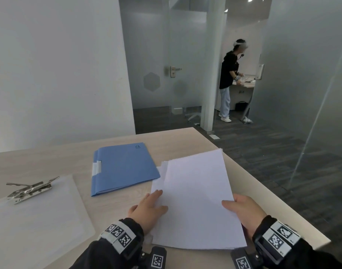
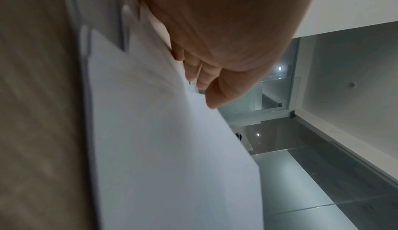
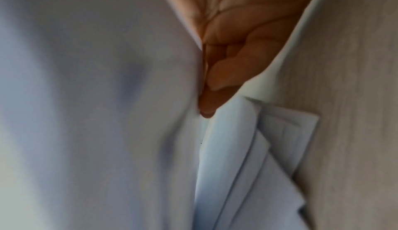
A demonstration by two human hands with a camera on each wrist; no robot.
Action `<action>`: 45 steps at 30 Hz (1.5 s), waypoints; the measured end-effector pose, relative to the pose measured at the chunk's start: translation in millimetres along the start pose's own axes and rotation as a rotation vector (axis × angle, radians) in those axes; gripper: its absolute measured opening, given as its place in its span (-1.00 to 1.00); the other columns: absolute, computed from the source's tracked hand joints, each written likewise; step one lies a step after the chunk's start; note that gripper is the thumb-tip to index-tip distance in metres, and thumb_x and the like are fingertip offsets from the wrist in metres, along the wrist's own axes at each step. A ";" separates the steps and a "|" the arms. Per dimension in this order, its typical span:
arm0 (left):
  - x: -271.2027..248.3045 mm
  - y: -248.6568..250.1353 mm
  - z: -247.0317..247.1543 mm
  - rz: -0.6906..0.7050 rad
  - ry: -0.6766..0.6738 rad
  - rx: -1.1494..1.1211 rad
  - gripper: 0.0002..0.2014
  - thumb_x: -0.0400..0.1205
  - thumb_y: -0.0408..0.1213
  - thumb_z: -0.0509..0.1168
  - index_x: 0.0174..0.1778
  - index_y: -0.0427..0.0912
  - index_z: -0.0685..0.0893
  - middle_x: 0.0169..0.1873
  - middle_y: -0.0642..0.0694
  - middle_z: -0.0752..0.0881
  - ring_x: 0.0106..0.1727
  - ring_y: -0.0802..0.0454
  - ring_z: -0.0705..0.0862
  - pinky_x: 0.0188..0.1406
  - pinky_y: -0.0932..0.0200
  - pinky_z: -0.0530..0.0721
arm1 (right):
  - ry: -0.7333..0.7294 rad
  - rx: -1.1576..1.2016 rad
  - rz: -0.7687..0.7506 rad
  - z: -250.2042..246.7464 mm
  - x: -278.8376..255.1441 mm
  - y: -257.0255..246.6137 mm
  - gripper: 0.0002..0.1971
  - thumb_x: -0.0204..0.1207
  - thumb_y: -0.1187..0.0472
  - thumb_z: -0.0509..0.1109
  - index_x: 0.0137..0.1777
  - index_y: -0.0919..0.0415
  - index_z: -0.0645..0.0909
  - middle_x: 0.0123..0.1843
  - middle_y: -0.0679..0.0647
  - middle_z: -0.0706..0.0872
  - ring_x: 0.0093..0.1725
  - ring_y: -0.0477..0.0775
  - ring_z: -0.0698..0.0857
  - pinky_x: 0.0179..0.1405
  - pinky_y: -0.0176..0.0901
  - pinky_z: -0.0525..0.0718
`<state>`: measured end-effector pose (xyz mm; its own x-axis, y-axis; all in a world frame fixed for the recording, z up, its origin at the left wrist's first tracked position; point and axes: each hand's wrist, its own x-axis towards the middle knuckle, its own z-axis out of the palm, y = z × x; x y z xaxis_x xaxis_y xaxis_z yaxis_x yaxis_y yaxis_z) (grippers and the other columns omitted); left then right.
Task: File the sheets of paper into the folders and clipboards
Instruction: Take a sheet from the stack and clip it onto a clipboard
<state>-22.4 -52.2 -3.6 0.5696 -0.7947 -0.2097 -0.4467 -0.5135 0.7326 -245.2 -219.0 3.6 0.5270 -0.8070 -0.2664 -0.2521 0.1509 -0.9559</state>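
A top sheet of white paper (image 1: 197, 191) is raised off the stack of sheets (image 1: 158, 183) at the right of the table. My right hand (image 1: 241, 208) pinches its right edge, thumb on top; in the right wrist view the fingers (image 3: 232, 63) curl under the sheet (image 3: 86, 97), above the stack (image 3: 247, 148). My left hand (image 1: 146, 208) lies flat on the stack's left edge, beside the raised sheet, and the left wrist view shows this hand (image 2: 215, 29) over the paper (image 2: 161, 148). A closed blue folder (image 1: 123, 167) lies at centre. A clear clipboard (image 1: 40, 220) with a metal clip (image 1: 30, 189) lies at left.
The wooden table (image 1: 69, 162) ends at a slanted right edge (image 1: 263, 181) just past the paper, with dark floor beyond. A white wall stands behind on the left. Another person (image 1: 230, 78) stands at a far desk behind glass partitions.
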 end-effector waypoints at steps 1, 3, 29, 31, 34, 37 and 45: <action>2.5 -0.5 -2.8 0.008 0.020 -0.086 -0.39 0.54 0.08 0.21 0.56 0.30 0.27 0.58 0.18 0.32 0.64 -0.05 0.26 0.65 -0.12 0.15 | 0.006 0.012 -0.027 -0.1 -3.7 -2.6 -0.83 0.61 0.38 0.34 0.05 0.33 0.77 -0.04 0.27 0.88 -0.01 0.35 0.83 -0.13 0.01 0.73; 5.0 0.8 -10.6 0.055 0.069 -0.235 -0.37 0.52 0.01 0.28 0.55 0.17 0.35 0.54 0.08 0.46 0.55 -0.03 0.42 0.58 -0.13 0.34 | 0.015 0.053 -0.090 0.3 -10.6 -9.0 -0.83 0.64 0.35 0.33 0.04 0.29 0.77 -0.04 0.23 0.89 -0.05 0.28 0.85 -0.18 -0.02 0.73; -11.7 38.1 0.3 0.281 0.114 -0.627 -0.78 0.72 -0.17 0.18 0.07 0.08 0.74 0.02 0.05 0.84 0.10 0.03 0.79 0.27 -0.15 0.68 | 0.032 0.294 -0.201 12.2 -25.8 -18.0 -0.84 0.56 0.30 0.43 0.10 0.28 0.75 0.03 0.29 0.86 0.04 0.32 0.81 -0.02 0.11 0.72; -14.0 36.5 -2.6 0.264 0.131 -0.661 -0.78 0.72 -0.20 0.17 0.05 0.03 0.75 0.00 0.00 0.85 0.09 -0.04 0.79 0.26 -0.19 0.68 | 0.020 0.285 -0.206 15.4 -29.1 -20.6 -0.83 0.56 0.30 0.42 0.10 0.28 0.76 0.03 0.29 0.86 0.02 0.31 0.82 -0.05 0.10 0.72; -20.5 28.5 -15.2 0.236 0.193 -0.709 -0.78 0.65 -0.11 0.23 0.02 -0.09 0.75 -0.01 -0.11 0.84 0.05 -0.14 0.77 0.27 -0.34 0.64 | -0.047 0.248 -0.216 25.0 -32.9 -25.7 -0.83 0.59 0.31 0.38 0.12 0.23 0.75 -0.01 0.22 0.88 -0.01 0.25 0.83 -0.11 0.04 0.71; -29.9 13.5 -37.4 0.175 0.259 -0.800 -0.79 0.70 -0.22 0.19 -0.01 -0.14 0.75 0.00 -0.21 0.82 0.01 -0.12 0.73 0.27 -0.30 0.61 | -0.139 0.135 -0.237 45.2 -35.2 -30.5 -0.82 0.63 0.29 0.34 0.12 0.13 0.74 -0.04 0.07 0.90 -0.01 0.12 0.83 -0.07 -0.04 0.70; -90.9 -64.3 -126.7 -0.022 0.383 -0.722 -0.75 0.72 -0.16 0.18 0.03 -0.16 0.74 0.00 -0.10 0.84 0.00 -0.08 0.77 0.08 -0.07 0.65 | -0.316 -0.043 -0.277 152.0 -35.3 -39.1 -0.80 0.66 0.28 0.30 0.10 0.11 0.76 0.01 -0.07 0.90 0.06 -0.01 0.84 0.22 0.01 0.69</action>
<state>42.0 94.1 50.4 0.8277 -0.5541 -0.0887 0.0471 -0.0890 0.9949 -130.6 -109.6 31.6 0.8011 -0.5977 -0.0308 -0.0953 -0.0765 -0.9925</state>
